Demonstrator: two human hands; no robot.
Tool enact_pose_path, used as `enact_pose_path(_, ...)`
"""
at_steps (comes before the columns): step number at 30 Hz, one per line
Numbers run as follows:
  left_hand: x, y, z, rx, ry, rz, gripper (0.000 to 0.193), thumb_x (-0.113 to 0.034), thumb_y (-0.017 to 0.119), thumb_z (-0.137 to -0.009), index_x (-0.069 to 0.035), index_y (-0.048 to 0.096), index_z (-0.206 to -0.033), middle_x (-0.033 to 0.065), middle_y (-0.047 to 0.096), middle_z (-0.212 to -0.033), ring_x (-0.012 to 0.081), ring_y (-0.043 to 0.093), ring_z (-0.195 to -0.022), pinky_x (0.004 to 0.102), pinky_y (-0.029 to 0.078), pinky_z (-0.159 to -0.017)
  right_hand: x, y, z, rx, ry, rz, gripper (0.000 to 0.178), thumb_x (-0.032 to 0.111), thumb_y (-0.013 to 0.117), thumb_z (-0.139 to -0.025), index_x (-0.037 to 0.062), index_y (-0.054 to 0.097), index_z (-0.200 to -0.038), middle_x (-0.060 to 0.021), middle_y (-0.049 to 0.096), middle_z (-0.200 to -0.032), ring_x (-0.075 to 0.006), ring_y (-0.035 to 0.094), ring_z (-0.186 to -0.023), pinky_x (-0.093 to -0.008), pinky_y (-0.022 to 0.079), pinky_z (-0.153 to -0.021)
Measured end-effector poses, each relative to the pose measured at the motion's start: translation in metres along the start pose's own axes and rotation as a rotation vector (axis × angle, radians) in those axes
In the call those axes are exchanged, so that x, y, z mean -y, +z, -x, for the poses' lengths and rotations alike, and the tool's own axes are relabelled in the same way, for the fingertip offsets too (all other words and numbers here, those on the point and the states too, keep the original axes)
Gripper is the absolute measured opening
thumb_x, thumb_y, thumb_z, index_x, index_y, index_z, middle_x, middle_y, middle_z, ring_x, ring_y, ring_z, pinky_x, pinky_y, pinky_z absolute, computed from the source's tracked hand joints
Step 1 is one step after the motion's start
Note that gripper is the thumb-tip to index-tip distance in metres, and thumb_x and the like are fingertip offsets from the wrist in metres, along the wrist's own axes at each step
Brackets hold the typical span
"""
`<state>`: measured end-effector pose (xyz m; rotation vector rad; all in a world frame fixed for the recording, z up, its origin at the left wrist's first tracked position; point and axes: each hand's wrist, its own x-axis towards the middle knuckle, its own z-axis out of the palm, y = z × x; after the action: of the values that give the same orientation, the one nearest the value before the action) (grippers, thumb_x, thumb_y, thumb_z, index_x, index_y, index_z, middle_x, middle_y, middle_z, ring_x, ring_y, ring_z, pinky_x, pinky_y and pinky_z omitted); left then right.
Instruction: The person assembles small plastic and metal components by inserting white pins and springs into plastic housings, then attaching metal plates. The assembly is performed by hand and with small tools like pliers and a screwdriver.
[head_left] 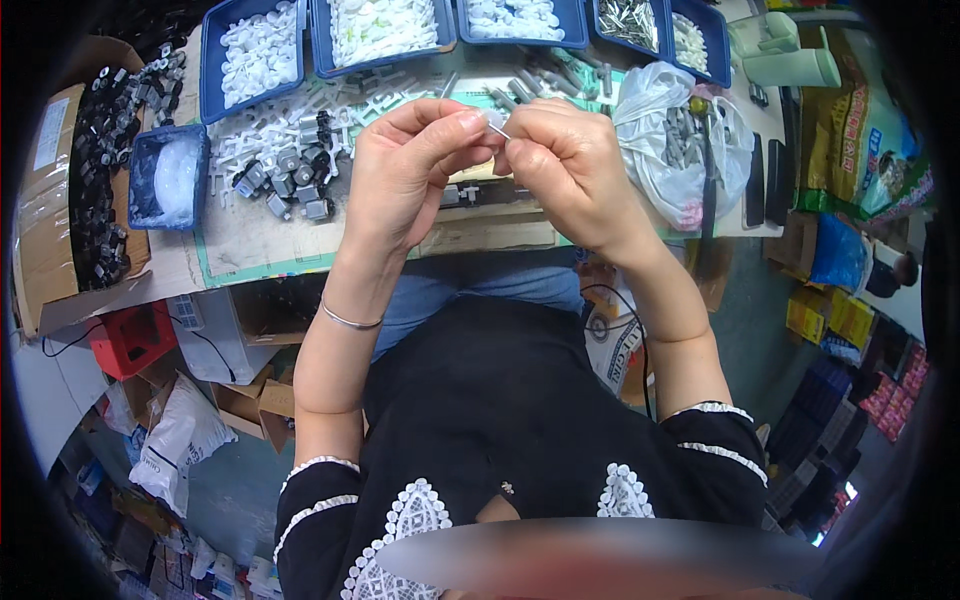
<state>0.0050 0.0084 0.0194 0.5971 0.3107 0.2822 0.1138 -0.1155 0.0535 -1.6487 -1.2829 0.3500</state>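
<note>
Both hands are raised together above the near edge of the workbench (250, 245). My left hand (410, 170) pinches a small white plastic part (492, 120) between thumb and forefinger. My right hand (570, 165) holds a thin metal pin (500, 130) with its fingertips, its end touching the white part. A silver bangle sits on my left wrist. Loose white plastic pieces (270, 130) and small grey assembled parts (290, 180) lie on the bench just left of my hands.
Blue trays of white parts (255, 50) and metal pins (630, 20) line the bench's far side. A clear bag of grey parts (680, 140) lies at right, a cardboard box of black parts (95, 170) at left. Boxes and bags crowd the floor.
</note>
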Motion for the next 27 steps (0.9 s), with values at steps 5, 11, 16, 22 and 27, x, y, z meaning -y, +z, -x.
enact_pose_path(5,0.011,0.003,0.009,-0.031,0.211,-0.192,0.010,-0.001,0.065,-0.082,0.005,0.063,-0.090,0.0128,0.066,-0.085,0.0170,0.065,-0.077,0.0265,0.055,-0.072,0.012,0.001,0.005,0.011,-0.019,0.246,0.019,0.017,0.053,-0.077,0.0018,0.053,-0.065,-0.0135,0.053,-0.061,-0.0323,0.053,-0.060,-0.0409,0.042,-0.061)
enact_pose_path(11,0.012,-0.007,0.018,0.113,0.406,-0.490,0.012,0.005,0.067,-0.078,0.003,0.062,-0.090,0.0130,0.064,-0.098,0.0151,0.062,-0.089,0.0269,0.052,-0.079,0.008,-0.003,0.011,0.114,0.048,0.131,0.021,0.018,0.053,-0.082,0.0017,0.054,-0.068,-0.0132,0.055,-0.063,-0.0332,0.054,-0.064,-0.0415,0.042,-0.065)
enact_pose_path(16,0.012,-0.017,0.027,0.084,0.244,-0.505,0.025,0.004,0.066,-0.079,0.001,0.054,-0.100,0.0104,0.064,-0.095,0.0143,0.062,-0.090,0.0260,0.052,-0.080,0.006,0.006,0.026,0.094,-0.101,0.379,0.011,0.013,0.058,-0.082,0.0043,0.059,-0.076,-0.0087,0.059,-0.068,-0.0264,0.059,-0.070,-0.0398,0.043,-0.082)
enact_pose_path(22,0.016,-0.020,0.046,0.106,0.144,-0.727,0.036,0.005,0.062,-0.080,-0.001,0.043,-0.110,0.0094,0.061,-0.094,0.0146,0.061,-0.091,0.0263,0.052,-0.080,0.002,0.002,0.045,0.142,-0.015,0.362,0.009,0.012,0.065,-0.076,0.0067,0.063,-0.083,-0.0056,0.060,-0.079,-0.0231,0.059,-0.078,-0.0388,0.042,-0.079)
enact_pose_path(27,0.016,-0.019,0.049,0.157,0.079,-0.759,0.035,0.005,0.060,-0.081,0.000,0.042,-0.111,0.0093,0.061,-0.091,0.0134,0.062,-0.088,0.0243,0.052,-0.077,-0.006,0.007,0.057,0.198,-0.126,0.241,0.020,0.007,0.068,-0.070,0.0076,0.063,-0.090,-0.0031,0.058,-0.083,-0.0222,0.056,-0.077,-0.0333,0.042,-0.072)
